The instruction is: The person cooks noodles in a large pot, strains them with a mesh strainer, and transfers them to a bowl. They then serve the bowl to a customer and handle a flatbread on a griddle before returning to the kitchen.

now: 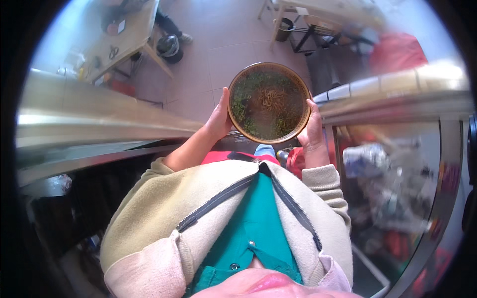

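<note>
A round brown-rimmed bowl (235, 123) is held out level in front of me, over the floor. Clear broth fills it, with chopped green herbs (240, 110) around the sides and a clump of brown shreds or noodles (272, 98) in the middle. My left hand (220, 117) grips the bowl's left side, its thumb up along the rim. On the opposite side my right hand (312, 124) holds the rim, thumb on top. The fingers under the bowl are hidden from view.
Blurred counters flank me on the left (93, 119) and right (391, 100). Past them stand a wooden table (126, 41) at left and another table (331, 7) at right. Bins (285, 29) stand on the tiled floor (193, 70). A person's leg (169, 24) shows beside the left table.
</note>
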Motion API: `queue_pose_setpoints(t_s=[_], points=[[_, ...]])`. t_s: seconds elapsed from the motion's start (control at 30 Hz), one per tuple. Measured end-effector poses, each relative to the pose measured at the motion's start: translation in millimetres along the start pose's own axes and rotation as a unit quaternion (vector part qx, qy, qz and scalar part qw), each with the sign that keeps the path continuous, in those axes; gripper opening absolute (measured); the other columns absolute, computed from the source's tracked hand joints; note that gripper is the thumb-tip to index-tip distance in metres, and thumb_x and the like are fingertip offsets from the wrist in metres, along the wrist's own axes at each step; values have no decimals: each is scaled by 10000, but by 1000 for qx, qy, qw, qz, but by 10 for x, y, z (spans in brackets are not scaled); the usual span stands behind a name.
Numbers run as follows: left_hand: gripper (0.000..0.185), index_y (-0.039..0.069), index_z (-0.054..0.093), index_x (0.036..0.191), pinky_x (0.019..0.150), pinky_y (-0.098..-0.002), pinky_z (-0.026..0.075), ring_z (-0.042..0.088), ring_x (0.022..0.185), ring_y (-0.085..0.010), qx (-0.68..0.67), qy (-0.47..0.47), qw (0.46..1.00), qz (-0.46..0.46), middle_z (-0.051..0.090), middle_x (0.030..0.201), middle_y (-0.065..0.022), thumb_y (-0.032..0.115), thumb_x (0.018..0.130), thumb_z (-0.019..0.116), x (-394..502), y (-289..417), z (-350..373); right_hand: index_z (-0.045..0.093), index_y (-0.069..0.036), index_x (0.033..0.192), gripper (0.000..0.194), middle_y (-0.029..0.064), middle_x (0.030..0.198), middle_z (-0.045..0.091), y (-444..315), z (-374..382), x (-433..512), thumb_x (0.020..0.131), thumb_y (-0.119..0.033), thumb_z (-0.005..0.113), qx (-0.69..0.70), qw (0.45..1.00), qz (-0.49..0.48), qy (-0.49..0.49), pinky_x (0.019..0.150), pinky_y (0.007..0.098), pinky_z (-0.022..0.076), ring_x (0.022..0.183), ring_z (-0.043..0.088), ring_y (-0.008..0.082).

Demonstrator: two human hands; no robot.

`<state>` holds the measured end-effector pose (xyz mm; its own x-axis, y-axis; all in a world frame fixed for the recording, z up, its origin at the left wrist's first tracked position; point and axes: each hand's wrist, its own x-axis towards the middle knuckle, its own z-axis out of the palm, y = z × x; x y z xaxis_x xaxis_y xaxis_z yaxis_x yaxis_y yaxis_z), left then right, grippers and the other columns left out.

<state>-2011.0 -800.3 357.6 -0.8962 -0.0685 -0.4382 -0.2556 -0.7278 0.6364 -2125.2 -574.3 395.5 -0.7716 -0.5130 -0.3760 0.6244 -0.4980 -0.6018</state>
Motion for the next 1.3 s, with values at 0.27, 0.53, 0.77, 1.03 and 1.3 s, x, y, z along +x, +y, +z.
queue_pose_setpoints(t_s=[0.27, 0.53, 0.77, 1.03, 1.3], points=[[824, 125, 370, 1376, 989, -362, 413, 495, 1184, -178, -3, 71, 994, 83, 510, 1300, -62, 747, 837, 325, 1228, 646, 270, 440, -83, 1332, 416, 85, 1289, 525, -791, 351, 1605, 946, -236, 412, -37, 998, 33, -43, 1036, 386, 370, 1196, 487, 230], [736, 116, 496, 1289, 952, -330, 431, 540, 1122, -154, -24, 73, 987, 141, 580, 1219, -44, 704, 870, 351, 2221, 1577, -222, 516, -56, 1211, 324, 100, 1162, 607, -745, 741, 3263, 949, -211, 407, -59, 990, 87, -93, 960, 370, 435, 1066, 568, 228], [739, 132, 478, 1304, 942, -329, 448, 531, 1137, -149, -68, 91, 976, 186, 562, 1242, -42, 709, 849, 401, 3015, 2538, -1088, 559, -35, 1160, 320, 117, 1153, 619, -338, 1559, 4741, 945, -226, 420, -62, 978, 141, -137, 963, 386, 435, 1071, 576, 247], [727, 133, 420, 1355, 968, -337, 426, 483, 1198, -145, -82, 170, 950, 250, 524, 1297, -37, 676, 871, 412, 3405, 3703, -1966, 554, -38, 1179, 337, 100, 1168, 616, 233, 2755, 6295, 943, -235, 415, -69, 948, 235, -205, 975, 385, 429, 1084, 572, 249], [729, 102, 416, 1368, 1035, -339, 364, 453, 1234, -160, -173, 285, 881, 336, 496, 1338, -65, 657, 900, 356, 3998, 4780, -3094, 499, -42, 1241, 372, 107, 1196, 586, 1165, 4242, 8075, 950, -231, 368, -118, 891, 323, -297, 956, 382, 446, 1097, 556, 243]])
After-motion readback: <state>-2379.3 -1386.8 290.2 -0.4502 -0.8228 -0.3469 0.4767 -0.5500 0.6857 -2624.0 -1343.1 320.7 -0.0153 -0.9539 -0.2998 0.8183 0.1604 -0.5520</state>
